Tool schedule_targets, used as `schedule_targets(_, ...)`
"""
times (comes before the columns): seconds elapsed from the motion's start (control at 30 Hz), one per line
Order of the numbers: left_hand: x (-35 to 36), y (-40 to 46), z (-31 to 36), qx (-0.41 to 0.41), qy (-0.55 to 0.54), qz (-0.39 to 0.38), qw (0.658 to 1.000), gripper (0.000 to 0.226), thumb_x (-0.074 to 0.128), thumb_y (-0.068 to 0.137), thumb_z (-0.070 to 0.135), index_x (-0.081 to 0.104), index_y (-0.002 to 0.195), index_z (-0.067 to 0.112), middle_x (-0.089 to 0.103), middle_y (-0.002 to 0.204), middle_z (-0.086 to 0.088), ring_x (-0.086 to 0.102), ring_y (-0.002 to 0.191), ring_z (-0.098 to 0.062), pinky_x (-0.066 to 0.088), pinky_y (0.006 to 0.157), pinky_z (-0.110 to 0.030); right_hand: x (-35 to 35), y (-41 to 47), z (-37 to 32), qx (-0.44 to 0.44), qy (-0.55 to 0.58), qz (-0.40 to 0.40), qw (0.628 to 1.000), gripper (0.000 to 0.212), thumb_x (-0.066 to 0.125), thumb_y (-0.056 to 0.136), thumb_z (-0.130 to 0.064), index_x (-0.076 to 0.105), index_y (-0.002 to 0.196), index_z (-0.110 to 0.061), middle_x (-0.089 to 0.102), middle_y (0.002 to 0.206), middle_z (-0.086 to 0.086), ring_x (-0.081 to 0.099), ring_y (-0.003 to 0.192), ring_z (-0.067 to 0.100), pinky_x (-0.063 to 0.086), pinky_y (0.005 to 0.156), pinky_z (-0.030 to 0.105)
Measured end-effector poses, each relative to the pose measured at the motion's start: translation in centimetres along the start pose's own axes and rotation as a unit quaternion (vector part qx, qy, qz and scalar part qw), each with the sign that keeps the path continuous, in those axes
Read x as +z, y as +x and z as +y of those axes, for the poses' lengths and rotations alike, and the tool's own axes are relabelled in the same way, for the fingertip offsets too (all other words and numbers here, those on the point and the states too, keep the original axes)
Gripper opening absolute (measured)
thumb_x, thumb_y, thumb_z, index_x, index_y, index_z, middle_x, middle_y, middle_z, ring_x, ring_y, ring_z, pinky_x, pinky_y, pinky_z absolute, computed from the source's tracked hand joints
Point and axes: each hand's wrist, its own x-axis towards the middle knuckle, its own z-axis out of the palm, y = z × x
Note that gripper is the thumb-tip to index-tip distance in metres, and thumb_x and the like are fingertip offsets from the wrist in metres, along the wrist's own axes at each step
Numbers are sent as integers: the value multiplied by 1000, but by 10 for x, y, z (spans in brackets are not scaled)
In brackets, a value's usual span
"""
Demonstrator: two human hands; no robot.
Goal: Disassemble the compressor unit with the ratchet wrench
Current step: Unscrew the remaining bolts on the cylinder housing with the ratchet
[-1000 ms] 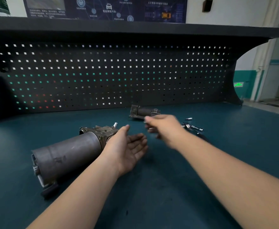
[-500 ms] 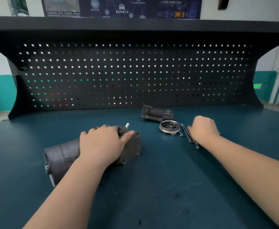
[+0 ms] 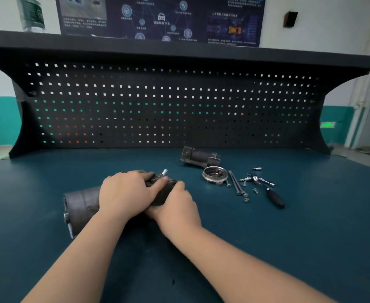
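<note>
The grey cylindrical compressor unit [image 3: 82, 206] lies on its side on the blue bench, its head end toward the right. My left hand [image 3: 125, 193] grips the top of the unit near the head. My right hand [image 3: 175, 204] curls round the dark end cover from the near side, touching the left hand. A small silver stud [image 3: 164, 171] sticks up just past my fingers. The ratchet wrench [image 3: 269, 191], black handle and chrome head, lies loose on the bench to the right, with neither hand on it.
A round metal cover ring [image 3: 214, 176], two long bolts [image 3: 236, 184], several small screws and sockets [image 3: 248, 179] and a second dark housing part [image 3: 199, 157] lie at centre right. A black pegboard [image 3: 168, 106] walls the back of the bench.
My right hand left the bolts and wrench on the right and came over to grip the unit's end cover. My left hand stayed on the unit.
</note>
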Motion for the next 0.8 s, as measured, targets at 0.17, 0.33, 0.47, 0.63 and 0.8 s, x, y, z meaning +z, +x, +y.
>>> schedule_targets(0.17,-1,-2,4,3,-6,35,999,57,20,80,79,65,101,51,70,94,15,64,87,-17,34,60,-25,2,-6,-1,5,-6,23,1000,63,74,71,-44,39,115,-16,55,118,6,56,112,28,46,83,33)
schedule_targets(0.33,-2,-3,1,2,-24,27,999,76,2,72,81,66,97,49,70,91,12,63,89,-20,34,59,-27,-11,-5,4,24,12,2,1000,65,76,64,-48,39,108,-17,58,115,4,58,109,27,44,76,30)
schedule_targets(0.47,-5,-3,-5,34,-33,32,998,83,3,59,90,60,108,54,65,108,23,62,99,-13,37,60,-25,-46,12,18,64,197,-68,976,67,82,51,-49,62,103,-11,70,99,4,68,91,19,53,72,27)
schedule_targets(0.63,-12,-4,-18,74,-63,-20,995,71,35,52,94,53,112,61,52,121,39,55,111,0,36,62,-16,-93,58,55,57,326,46,943,55,83,65,-37,56,107,-14,67,104,3,66,91,14,55,80,30)
schedule_targets(0.8,-10,-3,-22,97,-93,-8,991,77,27,44,96,53,109,64,51,118,42,54,109,3,31,61,-7,-94,79,87,46,169,181,968,69,85,58,-47,44,104,-18,60,104,1,59,87,18,44,69,30)
